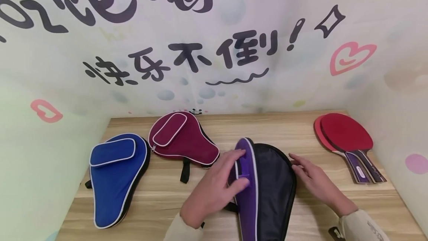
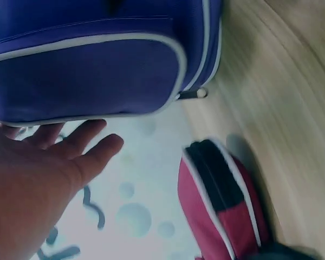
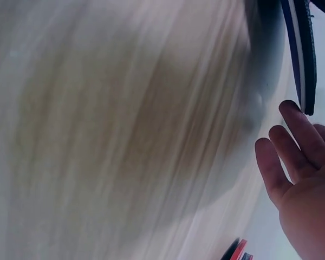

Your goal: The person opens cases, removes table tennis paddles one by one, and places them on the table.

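Note:
A purple paddle case (image 1: 247,196) with white piping is unzipped in front of me. Its purple front half tilts up on the left, and the black inside (image 1: 275,185) of the other half shows. My left hand (image 1: 217,185) touches the outside of the raised purple half by its pocket (image 2: 92,78), fingers extended. At the right rim of the black half is my right hand (image 1: 314,179), its fingers loosely stretched with the fingertips right at the edge. In the right wrist view, the case edge (image 3: 302,59) overlaps those fingertips.
A blue paddle case (image 1: 115,181) lies at the left, with a maroon paddle case (image 1: 184,138) behind it. Two table tennis paddles (image 1: 347,133) with red rubber overlap at the right. A printed wall (image 1: 234,96) borders the wooden table (image 1: 160,203).

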`<act>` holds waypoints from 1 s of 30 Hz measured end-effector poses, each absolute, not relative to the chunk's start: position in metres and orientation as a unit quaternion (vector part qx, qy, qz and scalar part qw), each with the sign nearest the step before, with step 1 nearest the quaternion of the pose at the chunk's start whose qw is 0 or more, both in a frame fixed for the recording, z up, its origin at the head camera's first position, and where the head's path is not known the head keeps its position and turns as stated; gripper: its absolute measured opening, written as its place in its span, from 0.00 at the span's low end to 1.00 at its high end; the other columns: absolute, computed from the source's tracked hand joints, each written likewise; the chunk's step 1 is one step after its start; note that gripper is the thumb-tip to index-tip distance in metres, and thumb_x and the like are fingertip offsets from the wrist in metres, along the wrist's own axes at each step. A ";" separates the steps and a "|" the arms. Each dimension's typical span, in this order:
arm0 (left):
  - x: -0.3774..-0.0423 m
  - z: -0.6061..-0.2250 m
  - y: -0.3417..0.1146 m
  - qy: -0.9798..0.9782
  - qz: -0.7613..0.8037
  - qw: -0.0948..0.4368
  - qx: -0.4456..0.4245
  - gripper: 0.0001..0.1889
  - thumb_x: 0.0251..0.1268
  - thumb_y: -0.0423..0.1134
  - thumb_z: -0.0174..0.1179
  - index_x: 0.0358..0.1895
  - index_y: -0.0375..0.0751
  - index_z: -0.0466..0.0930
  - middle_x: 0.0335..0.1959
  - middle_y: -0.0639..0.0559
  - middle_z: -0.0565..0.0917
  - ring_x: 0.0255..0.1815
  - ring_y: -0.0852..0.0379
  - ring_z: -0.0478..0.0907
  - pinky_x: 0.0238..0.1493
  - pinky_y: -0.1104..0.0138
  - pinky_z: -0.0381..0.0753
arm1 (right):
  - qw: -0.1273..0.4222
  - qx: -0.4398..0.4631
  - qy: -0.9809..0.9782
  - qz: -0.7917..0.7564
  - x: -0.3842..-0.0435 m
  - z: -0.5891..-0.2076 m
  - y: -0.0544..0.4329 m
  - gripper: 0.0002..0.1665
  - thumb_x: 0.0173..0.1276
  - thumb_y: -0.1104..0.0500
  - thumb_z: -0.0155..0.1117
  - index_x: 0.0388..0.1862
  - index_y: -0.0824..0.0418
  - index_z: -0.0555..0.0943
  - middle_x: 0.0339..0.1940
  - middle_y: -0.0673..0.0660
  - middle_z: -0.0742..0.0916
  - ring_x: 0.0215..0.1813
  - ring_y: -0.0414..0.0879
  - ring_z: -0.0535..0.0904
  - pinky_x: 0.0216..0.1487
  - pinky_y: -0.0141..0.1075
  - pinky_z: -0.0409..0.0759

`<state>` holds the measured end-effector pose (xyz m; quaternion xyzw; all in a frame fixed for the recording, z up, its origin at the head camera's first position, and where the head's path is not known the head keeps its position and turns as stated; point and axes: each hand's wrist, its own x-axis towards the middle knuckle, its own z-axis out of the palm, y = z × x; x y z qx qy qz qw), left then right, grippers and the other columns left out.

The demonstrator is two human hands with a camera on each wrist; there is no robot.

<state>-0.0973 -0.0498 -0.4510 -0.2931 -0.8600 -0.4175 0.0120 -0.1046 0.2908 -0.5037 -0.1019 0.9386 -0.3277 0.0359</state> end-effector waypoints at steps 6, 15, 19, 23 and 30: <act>-0.109 -0.455 -0.023 -0.881 -0.364 -0.002 -0.301 0.42 0.67 0.69 0.57 0.80 0.63 0.54 0.75 0.62 0.69 0.77 0.60 0.67 0.75 0.54 0.71 | 0.045 -0.073 0.938 -0.337 -0.104 -0.501 0.291 0.29 0.85 0.45 0.44 0.75 0.57 0.72 0.67 0.60 0.83 0.69 0.58 0.78 0.59 0.17 0.69; -0.121 -0.460 0.024 -0.920 -0.260 0.032 -0.292 0.41 0.63 0.74 0.56 0.73 0.54 0.68 0.65 0.60 0.78 0.68 0.59 0.75 0.69 0.57 0.76 | -0.049 -0.135 0.908 -0.393 -0.103 -0.500 0.286 0.31 0.84 0.59 0.43 0.83 0.54 0.59 0.77 0.61 0.73 0.72 0.17 0.60 0.64 0.08 0.54; -0.124 -0.467 0.038 -0.934 -0.203 0.024 -0.294 0.44 0.60 0.79 0.53 0.73 0.54 0.69 0.64 0.60 0.78 0.68 0.57 0.75 0.67 0.56 0.76 | -0.052 -0.172 0.907 -0.381 -0.105 -0.500 0.284 0.34 0.82 0.62 0.47 0.83 0.51 0.58 0.80 0.58 0.71 0.77 0.21 0.56 0.69 0.09 0.51; -0.123 -0.477 0.048 -0.947 -0.126 0.028 -0.295 0.45 0.59 0.81 0.50 0.72 0.55 0.71 0.63 0.59 0.79 0.65 0.55 0.76 0.67 0.55 0.76 | -0.062 -0.216 0.926 -0.304 -0.107 -0.506 0.281 0.34 0.78 0.61 0.57 0.80 0.52 0.65 0.78 0.57 0.73 0.80 0.39 0.63 0.74 0.12 0.46; -0.118 -0.492 0.052 -0.954 -0.058 0.047 -0.289 0.42 0.58 0.82 0.51 0.67 0.58 0.73 0.60 0.61 0.80 0.61 0.56 0.77 0.67 0.56 0.74 | -0.089 -0.251 0.941 -0.207 -0.107 -0.528 0.273 0.34 0.70 0.61 0.67 0.75 0.57 0.73 0.73 0.58 0.79 0.72 0.65 0.74 0.68 0.57 0.72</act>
